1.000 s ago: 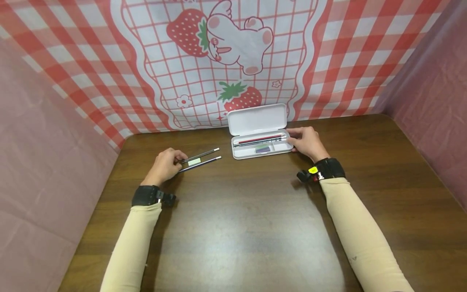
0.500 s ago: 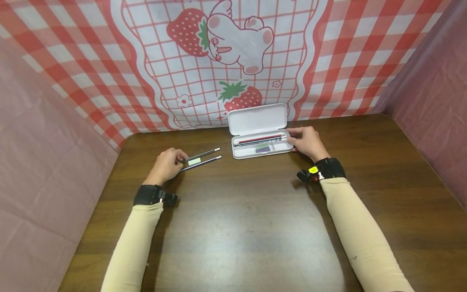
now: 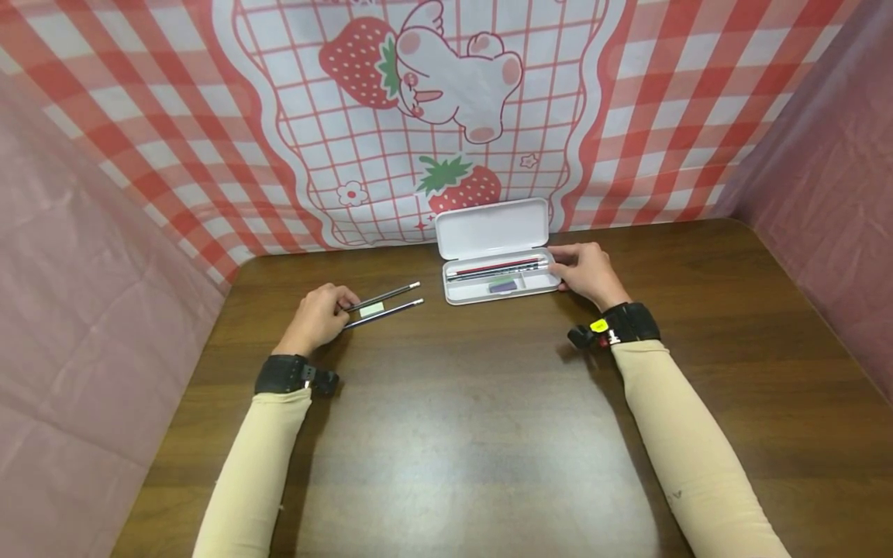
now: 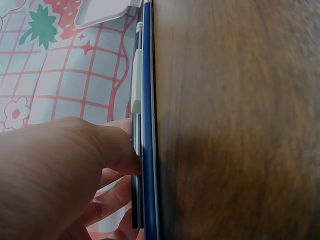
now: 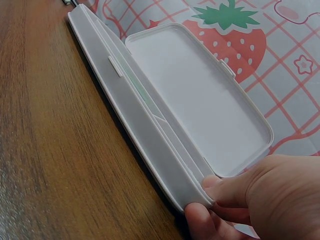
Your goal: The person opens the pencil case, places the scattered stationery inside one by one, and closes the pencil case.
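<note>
My left hand pinches a dark striped pencil between thumb and fingers, at the left of the table. A blue pencil lies in front of it, running the same way, and a pale green eraser sits between the two. In the left wrist view the thumb presses against the dark pencil, right behind the blue pencil. My right hand grips the right end of a white pencil case, which stands with its lid raised.
Inside the case lie a red pencil, other dark pencils and a purple-and-green eraser. A checked strawberry cloth hangs behind the wooden table. Pink cloth borders the left side.
My left hand has shifted very slightly to the right along the pencils. The right hand and the case keep their places.
</note>
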Available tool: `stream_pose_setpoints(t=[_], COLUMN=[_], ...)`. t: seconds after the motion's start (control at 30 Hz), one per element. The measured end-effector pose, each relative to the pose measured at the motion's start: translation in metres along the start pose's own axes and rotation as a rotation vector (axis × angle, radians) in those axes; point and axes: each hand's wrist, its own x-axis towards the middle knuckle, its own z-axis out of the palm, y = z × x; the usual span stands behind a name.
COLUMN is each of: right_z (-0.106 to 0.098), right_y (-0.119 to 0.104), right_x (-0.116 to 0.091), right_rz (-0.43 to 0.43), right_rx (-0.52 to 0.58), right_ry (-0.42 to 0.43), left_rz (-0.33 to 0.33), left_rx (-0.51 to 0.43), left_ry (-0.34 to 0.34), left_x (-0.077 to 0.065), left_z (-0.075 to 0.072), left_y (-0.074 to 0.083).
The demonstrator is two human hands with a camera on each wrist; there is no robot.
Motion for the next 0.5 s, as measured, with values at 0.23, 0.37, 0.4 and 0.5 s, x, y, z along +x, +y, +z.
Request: stream_pose_setpoints(t=[0.23,0.37,0.4,0.5], right_z=[0.0,0.0,0.001,0.0], right_y=[0.0,-0.001,-0.001,-0.001], right_x=[0.0,-0.001,-0.002,-0.002], right_rz=[-0.005,-0.001,-0.002,-0.009], right_rx=[0.003,0.009,0.009,0.008], right_ry=[0.0,-0.001,0.0,0.001], left_rz=[0.03,0.053,0.058,0.079], left_rx=[0.008,0.025,0.029,0.047], left_ry=[0.018,0.034,0.04,0.058], left_x=[0.002,0.008,0.01,0.014], left_z=[0.0,0.0,0.0,0.001], left_y=[-0.001,-0.005,-0.006,-0.01])
